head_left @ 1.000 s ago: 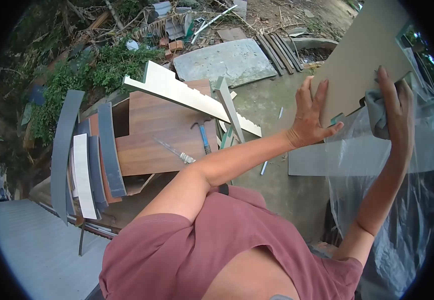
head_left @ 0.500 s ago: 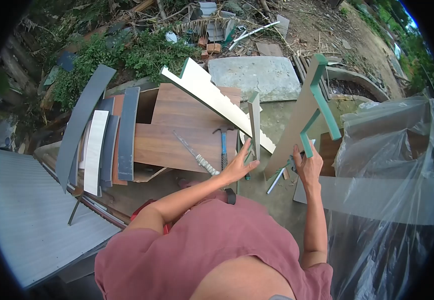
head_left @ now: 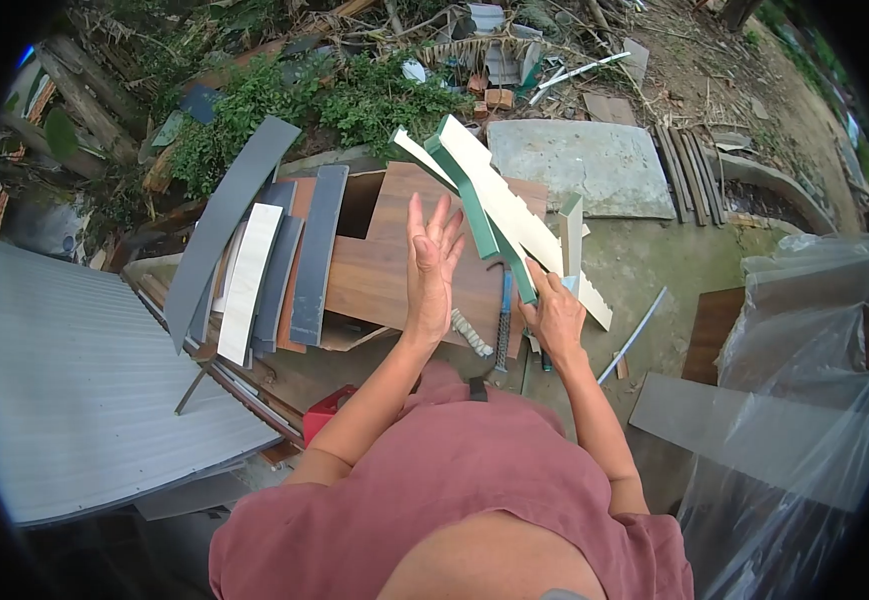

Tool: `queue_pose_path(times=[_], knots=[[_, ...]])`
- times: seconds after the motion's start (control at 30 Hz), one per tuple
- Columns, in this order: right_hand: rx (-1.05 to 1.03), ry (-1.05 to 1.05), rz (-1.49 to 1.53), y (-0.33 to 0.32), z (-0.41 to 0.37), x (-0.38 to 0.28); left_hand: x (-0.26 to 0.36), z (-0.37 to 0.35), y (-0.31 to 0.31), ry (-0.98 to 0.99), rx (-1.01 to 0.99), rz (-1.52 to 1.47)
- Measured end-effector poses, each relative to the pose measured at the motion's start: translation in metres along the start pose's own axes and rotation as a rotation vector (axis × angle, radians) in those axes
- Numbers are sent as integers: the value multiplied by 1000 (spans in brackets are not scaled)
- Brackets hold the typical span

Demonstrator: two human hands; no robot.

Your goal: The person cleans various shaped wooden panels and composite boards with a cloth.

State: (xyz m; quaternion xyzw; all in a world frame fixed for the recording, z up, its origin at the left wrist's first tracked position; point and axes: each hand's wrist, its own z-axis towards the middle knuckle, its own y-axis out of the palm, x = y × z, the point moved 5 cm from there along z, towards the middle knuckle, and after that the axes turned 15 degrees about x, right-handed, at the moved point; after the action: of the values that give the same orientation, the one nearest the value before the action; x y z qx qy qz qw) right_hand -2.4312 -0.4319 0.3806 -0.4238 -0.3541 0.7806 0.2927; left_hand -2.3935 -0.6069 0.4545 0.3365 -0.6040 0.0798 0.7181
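Note:
My right hand (head_left: 555, 315) grips the lower end of a notched board with green edges (head_left: 471, 205), which tilts up and away to the left. Behind it leans a cream notched board (head_left: 565, 262), partly covered by it. My left hand (head_left: 435, 265) is raised left of the green-edged board, fingers spread, holding nothing. Below the hands, a claw hammer with a blue handle (head_left: 505, 300) lies on a wood-grain board (head_left: 375, 285). Beside it is a cord-wrapped handle (head_left: 471, 332); the rest of that tool is hidden behind my left hand.
Grey, white and brown panels (head_left: 250, 270) lean in a stack at left, near corrugated sheeting (head_left: 85, 390). Clear plastic sheet (head_left: 805, 330) drapes over boards at right. A concrete slab (head_left: 585, 165) and wooden slats (head_left: 690, 175) lie ahead. A red object (head_left: 327, 412) stands low left.
The green-edged board has swung from the right to the left in my right hand, across the cream board. My left hand has lifted and moved left. The view has shifted leftward.

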Motion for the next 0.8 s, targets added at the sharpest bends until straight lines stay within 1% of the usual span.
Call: queue_pose_path(times=[0.13, 0.2, 0.23, 0.27, 0.3, 0.33, 0.4, 0.47, 0.6, 0.67, 0.7, 0.73, 0.77, 0.8], knots=[[-54, 27, 63, 8, -12, -14, 10, -7, 14, 26, 0, 65], [-25, 55, 92, 20, -18, -14, 11, -5, 11, -91, 142, 37], [-15, 60, 94, 22, -19, -13, 9, -2, 6, -111, 140, -6], [-51, 77, 123, 24, -21, -11, 8, 2, -1, -108, 131, -2], [-89, 94, 154, 27, -24, -11, 4, 6, -9, -142, 107, -63], [-85, 96, 158, 26, -27, -10, 2, 9, -16, -175, 86, -124], [-239, 89, 117, 30, -36, -4, 4, 13, -28, -164, 130, -146], [-249, 70, 119, 34, -46, 2, 5, 15, -31, -182, 39, -34], [-315, 40, 129, 48, -66, 16, 2, 22, -43, -175, 31, -60], [-350, 31, 130, 47, -67, 17, 4, 24, -50, -173, 21, 34], [-381, 34, 128, 47, -67, 18, 9, 30, -58, -165, 30, 32], [-383, 23, 131, 45, -68, 18, 15, 39, -66, -146, -37, 159], [-432, 34, 120, 46, -66, 18, 21, 48, -71, -120, -95, 285], [-480, 57, 106, 46, -69, 20, 25, 54, -70, -114, -87, 283]])
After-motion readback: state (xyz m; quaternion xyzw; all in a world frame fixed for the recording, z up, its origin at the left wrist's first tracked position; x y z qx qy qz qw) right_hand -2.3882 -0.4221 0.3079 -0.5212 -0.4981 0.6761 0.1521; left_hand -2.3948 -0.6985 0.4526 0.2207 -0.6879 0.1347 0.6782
